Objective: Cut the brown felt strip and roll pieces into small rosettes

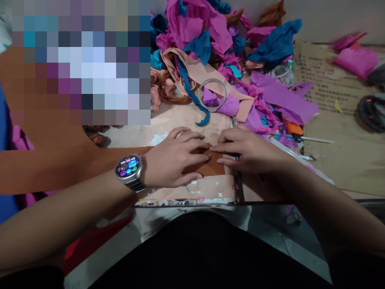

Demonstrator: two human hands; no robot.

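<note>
A long brown strip, crepe paper by its look, runs along the table from the left and ends in front of me. My left hand lies flat on it, palm down with the fingers stretched to the right. A watch is on that wrist. At the strip's right end, my right hand rests with its index finger and thumb stretched out and apart, the fingertips touching the strip. Its other fingers are partly hidden. Under my left palm the strip cannot be seen.
Crumpled pink, blue, purple and brown scraps are heaped at the back. A clear tape ring lies before them. An orange-handled cutter is on the right, near printed cardboard and a dark roll. Dark metal crosses the table edge.
</note>
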